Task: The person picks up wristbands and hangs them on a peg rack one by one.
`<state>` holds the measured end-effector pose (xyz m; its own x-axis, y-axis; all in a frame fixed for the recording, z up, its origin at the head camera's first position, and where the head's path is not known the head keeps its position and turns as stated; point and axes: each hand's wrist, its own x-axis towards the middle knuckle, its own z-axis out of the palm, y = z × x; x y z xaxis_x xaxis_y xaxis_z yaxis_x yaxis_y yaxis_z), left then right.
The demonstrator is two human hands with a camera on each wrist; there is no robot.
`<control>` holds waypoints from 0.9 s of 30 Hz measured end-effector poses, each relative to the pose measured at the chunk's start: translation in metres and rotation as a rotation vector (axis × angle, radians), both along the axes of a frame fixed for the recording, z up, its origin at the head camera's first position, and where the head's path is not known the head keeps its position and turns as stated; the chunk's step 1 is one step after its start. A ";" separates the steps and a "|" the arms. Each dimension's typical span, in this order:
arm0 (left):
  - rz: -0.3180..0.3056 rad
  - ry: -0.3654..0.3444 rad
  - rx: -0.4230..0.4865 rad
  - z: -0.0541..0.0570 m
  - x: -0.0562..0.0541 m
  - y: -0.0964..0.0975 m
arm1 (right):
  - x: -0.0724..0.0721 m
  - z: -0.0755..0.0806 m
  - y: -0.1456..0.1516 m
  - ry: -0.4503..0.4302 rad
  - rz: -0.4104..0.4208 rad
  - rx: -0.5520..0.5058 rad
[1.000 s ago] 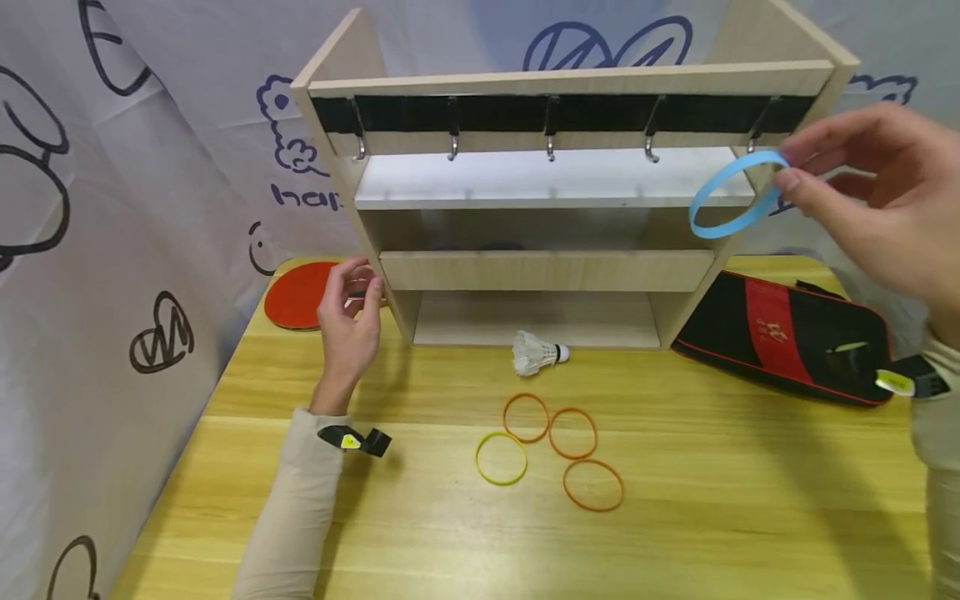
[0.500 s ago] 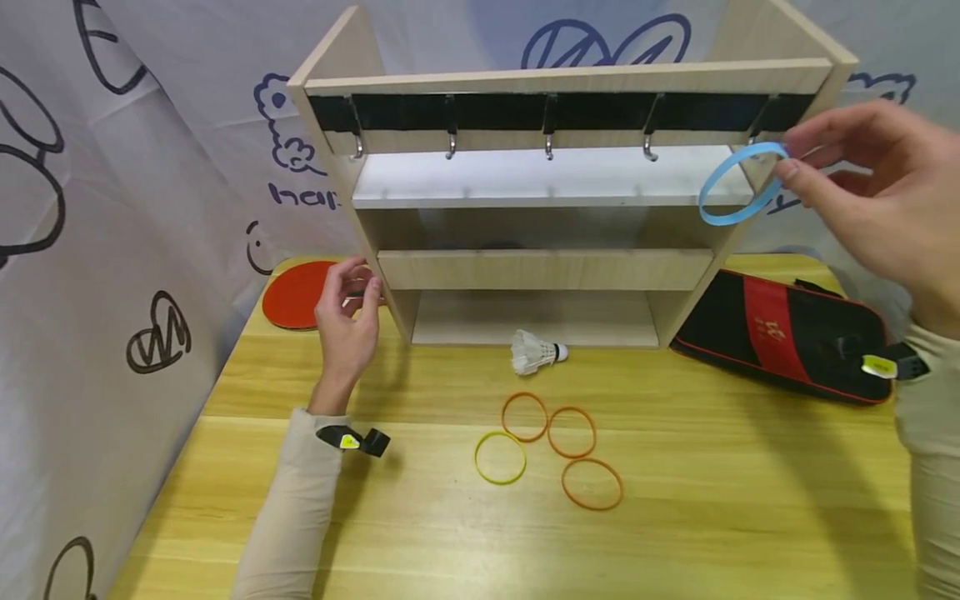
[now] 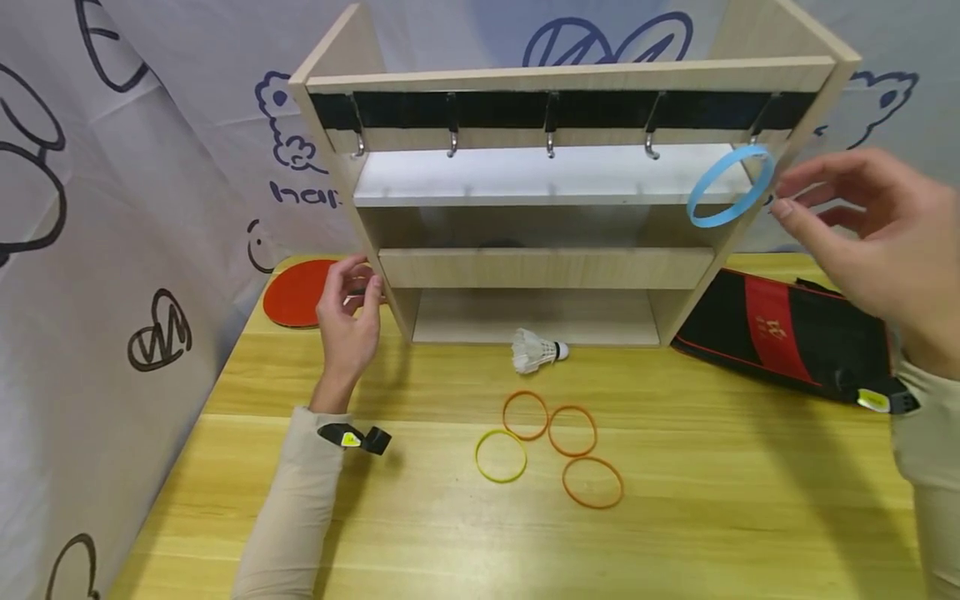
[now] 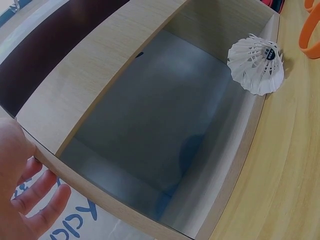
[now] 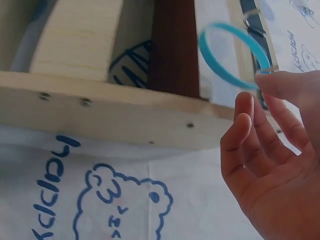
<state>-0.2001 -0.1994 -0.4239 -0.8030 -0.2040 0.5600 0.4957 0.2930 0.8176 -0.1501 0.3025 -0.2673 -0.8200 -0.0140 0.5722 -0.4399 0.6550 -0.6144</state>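
A light blue wristband [image 3: 731, 187] hangs at the rightmost hook [image 3: 755, 137] of the wooden rack [image 3: 547, 269]. My right hand [image 3: 873, 233] is just right of it, fingers bent loosely, with a small gap to the band in the head view. In the right wrist view my thumb tip overlaps the edge of the wristband [image 5: 232, 57]. At the rack's left side, my left hand [image 3: 349, 321] rests by the side panel. Its loosely bent fingers [image 4: 42, 192] lie along the panel's outer face in the left wrist view.
A white shuttlecock [image 3: 536, 352] lies before the rack. Nearer are a yellow band [image 3: 477, 458] and several orange bands, one orange band [image 3: 564, 483] nearest. A red paddle [image 3: 296, 292] lies far left, a black and red bag [image 3: 776, 329] right.
My right fingers have let go of the blue wristband, which now hangs at the hook. The right hand has moved slightly down, away from it. My left hand has stayed put.
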 end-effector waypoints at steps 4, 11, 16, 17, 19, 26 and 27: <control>0.006 -0.002 -0.004 -0.001 0.000 0.000 | 0.009 -0.012 -0.007 0.054 0.083 0.030; 0.007 -0.014 0.002 -0.002 0.000 -0.001 | 0.022 -0.036 -0.023 0.052 0.221 0.042; 0.001 -0.007 0.006 -0.002 0.000 -0.003 | 0.024 -0.056 -0.037 0.031 0.294 0.054; 0.001 -0.004 0.006 -0.002 0.000 -0.003 | 0.024 -0.061 -0.040 0.028 0.307 0.057; 0.002 0.002 0.008 -0.002 -0.001 -0.003 | 0.024 -0.071 -0.046 0.013 0.333 0.053; -0.009 0.004 0.020 0.000 -0.002 0.000 | 0.026 -0.102 -0.059 -0.084 0.366 0.045; -0.009 0.003 0.022 0.000 -0.002 0.000 | 0.026 -0.106 -0.060 -0.098 0.363 0.046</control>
